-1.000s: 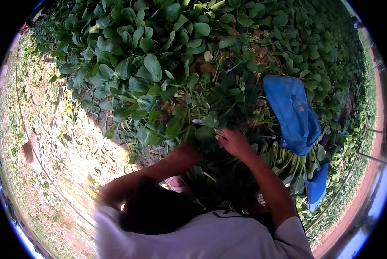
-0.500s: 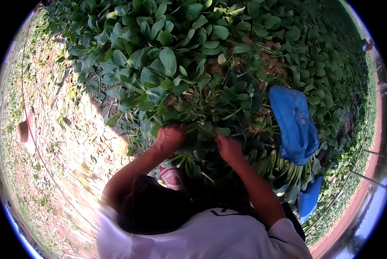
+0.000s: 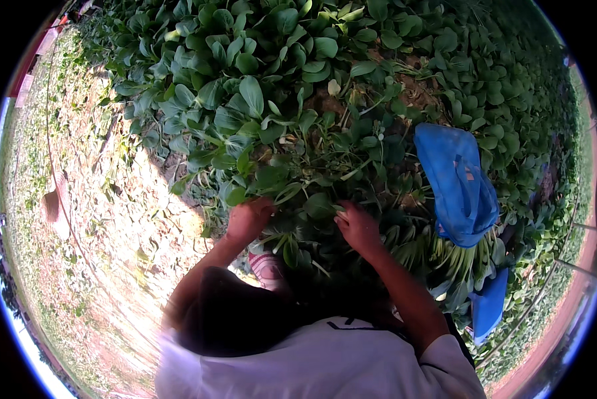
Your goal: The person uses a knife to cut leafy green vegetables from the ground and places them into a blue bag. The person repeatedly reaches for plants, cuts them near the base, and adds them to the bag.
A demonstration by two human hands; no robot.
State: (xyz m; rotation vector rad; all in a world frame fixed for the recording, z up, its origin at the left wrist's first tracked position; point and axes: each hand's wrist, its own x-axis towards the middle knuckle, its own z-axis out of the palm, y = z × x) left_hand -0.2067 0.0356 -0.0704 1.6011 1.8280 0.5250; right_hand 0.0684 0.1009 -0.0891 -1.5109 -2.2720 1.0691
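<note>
Low leafy green plants (image 3: 258,106) fill a bed in front of me. My left hand (image 3: 248,220) is closed around the base of one leafy green plant (image 3: 272,179) at the bed's near edge. A little to the right, my right hand (image 3: 358,227) presses into the leaves of the same clump, and its fingertips are hidden among the stems. Both forearms reach up from the lower edge, over my white shirt (image 3: 325,362).
A blue bag (image 3: 455,181) lies on the plants to the right, with a pile of cut greens (image 3: 445,256) below it and another blue piece (image 3: 488,302) beneath. Bare dry soil (image 3: 105,226) runs along the left. A patterned shoe (image 3: 268,267) shows between my arms.
My left hand has moved left and forward into the plants and closed on a clump. My right hand stayed nearly in place among the leaves.
</note>
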